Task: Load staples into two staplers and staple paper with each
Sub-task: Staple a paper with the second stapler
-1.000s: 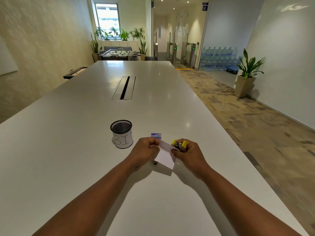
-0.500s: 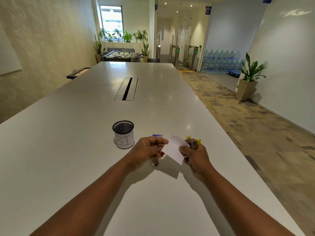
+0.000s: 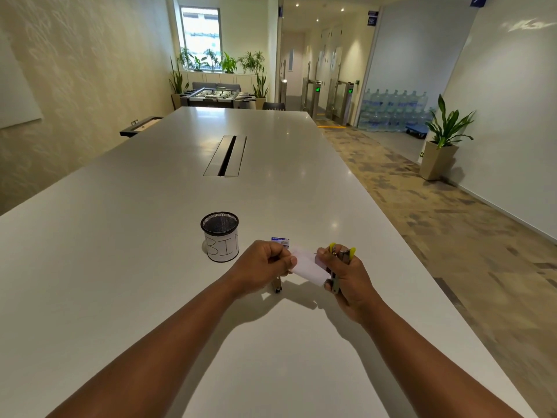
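Small yellow-handled metal stapler (image 3: 340, 262) is gripped in right hand (image 3: 346, 279), just right of white paper slip (image 3: 307, 264) pinched by left hand (image 3: 262, 267), near table (image 3: 150, 236) edge. Looks like the stapling step; next, feed the slip's edge into the stapler mouth and squeeze.

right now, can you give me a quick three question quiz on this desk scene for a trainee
1. True or false: the right hand grips a stapler with yellow parts.
2. What does the left hand pinch? A) paper B) the mesh cup C) a pen
3. Fill in: the mesh cup carries a label reading ___.

Key: 1 true; 2 A, the paper; 3 BIN.
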A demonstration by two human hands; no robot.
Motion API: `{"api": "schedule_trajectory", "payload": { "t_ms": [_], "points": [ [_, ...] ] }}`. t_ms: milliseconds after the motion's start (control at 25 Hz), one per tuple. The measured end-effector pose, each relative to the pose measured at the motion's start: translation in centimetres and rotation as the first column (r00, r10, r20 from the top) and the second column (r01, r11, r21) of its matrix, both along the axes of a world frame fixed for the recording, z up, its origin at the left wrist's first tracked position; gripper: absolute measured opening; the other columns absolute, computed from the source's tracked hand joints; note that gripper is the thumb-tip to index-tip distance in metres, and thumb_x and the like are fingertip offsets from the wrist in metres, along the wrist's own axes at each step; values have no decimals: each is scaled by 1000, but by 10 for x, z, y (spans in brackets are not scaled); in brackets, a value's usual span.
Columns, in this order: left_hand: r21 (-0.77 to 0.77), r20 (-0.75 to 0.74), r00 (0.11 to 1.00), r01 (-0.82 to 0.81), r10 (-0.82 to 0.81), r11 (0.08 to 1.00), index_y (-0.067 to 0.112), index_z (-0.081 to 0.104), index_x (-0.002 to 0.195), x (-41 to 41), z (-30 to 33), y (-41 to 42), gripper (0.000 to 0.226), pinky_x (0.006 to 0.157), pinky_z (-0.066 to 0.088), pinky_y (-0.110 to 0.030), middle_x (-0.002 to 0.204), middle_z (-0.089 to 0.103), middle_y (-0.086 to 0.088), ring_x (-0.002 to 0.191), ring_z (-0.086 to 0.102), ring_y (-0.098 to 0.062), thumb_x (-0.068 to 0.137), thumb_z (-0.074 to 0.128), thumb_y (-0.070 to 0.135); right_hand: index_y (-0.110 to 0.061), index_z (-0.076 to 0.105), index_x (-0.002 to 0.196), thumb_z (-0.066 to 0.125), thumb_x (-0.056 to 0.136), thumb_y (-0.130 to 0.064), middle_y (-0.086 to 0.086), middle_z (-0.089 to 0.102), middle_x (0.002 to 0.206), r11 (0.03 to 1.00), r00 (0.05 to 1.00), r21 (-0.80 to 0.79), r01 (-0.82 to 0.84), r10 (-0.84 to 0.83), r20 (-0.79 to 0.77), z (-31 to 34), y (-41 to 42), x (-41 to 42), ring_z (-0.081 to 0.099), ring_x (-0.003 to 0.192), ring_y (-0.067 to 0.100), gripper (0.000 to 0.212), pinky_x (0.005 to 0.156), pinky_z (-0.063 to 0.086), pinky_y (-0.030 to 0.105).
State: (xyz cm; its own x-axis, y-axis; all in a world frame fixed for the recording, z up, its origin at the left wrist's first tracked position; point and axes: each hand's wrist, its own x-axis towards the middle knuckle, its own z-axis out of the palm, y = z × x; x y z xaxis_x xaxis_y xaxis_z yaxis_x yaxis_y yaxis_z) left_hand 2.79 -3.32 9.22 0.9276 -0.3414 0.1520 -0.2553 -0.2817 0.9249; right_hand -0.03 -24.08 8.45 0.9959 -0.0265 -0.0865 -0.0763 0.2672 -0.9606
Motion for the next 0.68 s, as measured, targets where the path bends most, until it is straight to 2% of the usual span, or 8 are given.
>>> {"api": "schedule_trajectory", "payload": {
  "t_ms": [120,280,360,400,480,560,600,680],
  "points": [
    [-33,-4,1000,20,-20,999,14,72,79,1,2,1,18,72,55,-32,72,71,0,68,66,-14,93,68,24,-21,64,81,80,82,-28,21,72,95,978,992,-204,-43,66,110,8,-5,0,56,78,23,18,53,34,26],
    [-3,42,999,8,-8,1000,19,72,81,0,5,-1,22,68,55,-32,70,69,-2,64,65,-11,91,66,37,-14,78,92,78,76,-40,3,72,83,935,976,-337,-113,168,138,13,-4,-4,54,66,13,30,50,36,23],
    [26,59,998,-30,28,999,23,72,78,-1,6,-2,27,65,52,-29,67,67,1,61,64,-9,89,65,47,-5,76,99,80,77,-29,4,71,89,931,965,-345,-122,192,178,11,0,-6,58,66,10,33,52,41,19],
    [58,84,996,-35,30,998,24,72,77,-1,7,-2,29,64,50,-27,69,65,4,63,61,-8,88,66,50,-4,75,96,80,76,-24,3,71,88,936,965,-335,-109,180,190,10,1,-6,59,65,10,29,53,43,17],
    [174,177,984,-42,11,984,26,73,78,0,6,-1,19,74,48,-23,90,60,11,84,59,-8,87,73,42,-11,75,80,80,77,-20,0,68,76,952,975,-301,-60,120,185,12,2,-5,57,60,11,10,51,43,17],
    [265,237,971,-49,-16,963,31,75,81,0,8,0,7,87,45,-25,105,60,18,106,55,-8,88,76,31,-19,76,78,80,83,-16,-2,70,71,955,984,-295,-17,68,165,12,1,-3,58,58,10,7,50,43,18],
    [264,234,972,-45,-18,963,34,75,79,1,9,0,11,86,45,-27,100,65,19,102,58,-7,89,75,29,-17,76,81,77,87,-13,-1,71,71,955,984,-296,-9,61,167,11,1,-3,59,58,9,8,50,43,17],
    [193,125,992,-48,24,980,33,75,76,0,10,-1,17,73,46,-29,81,74,8,76,63,-6,92,70,30,-10,70,82,73,92,-11,-1,67,71,952,979,-306,-5,67,192,10,-1,-2,57,58,8,11,49,42,16]
  ]
}}
